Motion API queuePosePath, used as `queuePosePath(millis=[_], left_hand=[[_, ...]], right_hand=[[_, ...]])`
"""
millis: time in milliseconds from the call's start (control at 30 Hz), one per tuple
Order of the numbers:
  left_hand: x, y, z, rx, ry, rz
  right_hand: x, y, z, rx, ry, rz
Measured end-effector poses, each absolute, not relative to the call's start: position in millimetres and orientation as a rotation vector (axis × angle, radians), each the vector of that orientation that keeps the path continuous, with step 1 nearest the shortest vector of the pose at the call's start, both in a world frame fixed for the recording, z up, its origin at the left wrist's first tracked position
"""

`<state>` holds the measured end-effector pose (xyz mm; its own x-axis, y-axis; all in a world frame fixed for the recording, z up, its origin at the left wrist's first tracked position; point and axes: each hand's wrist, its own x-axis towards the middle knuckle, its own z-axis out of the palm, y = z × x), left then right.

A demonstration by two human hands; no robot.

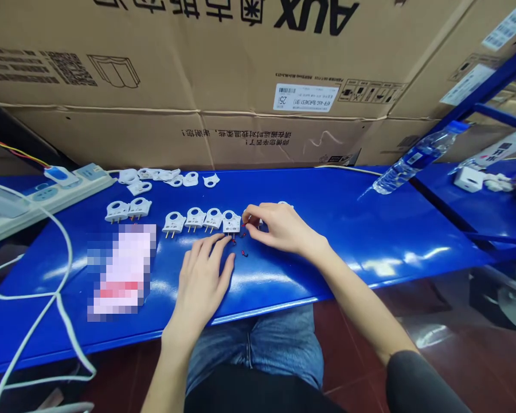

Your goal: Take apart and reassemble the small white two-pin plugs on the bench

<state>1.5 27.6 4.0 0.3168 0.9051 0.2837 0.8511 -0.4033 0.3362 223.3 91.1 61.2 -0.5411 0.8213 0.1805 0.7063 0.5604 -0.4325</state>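
Note:
My left hand lies on the blue table with its fingers stretched out and apart. Its fingertips are close to the pins of a white two-pin plug casing and a small red-and-black part. Beside that casing, my right hand pinches a small red piece, largely covered by the fingertips. Another red-and-black part lies just right of my left hand. Several plug casings form a row leftward. Behind my right hand, one more white piece is partly hidden.
White ring-shaped covers lie at the table's back. On the left are a power strip, a looping white cable and a blurred-out pink item. A water bottle leans near a blue frame on the right. Cartons stand behind.

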Motion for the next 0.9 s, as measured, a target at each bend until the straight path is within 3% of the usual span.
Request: queuePosePath(millis=[467,900], left_hand=[[2.2,27.4,2.3,2.529,1.562,0.704],[0.2,27.0,2.8,2.362,1.500,0.965]], right_hand=[[221.5,97.7,45.7,-1.147,-2.491,0.278],[220.9,99.8,44.1,-1.099,-2.420,0.323]])
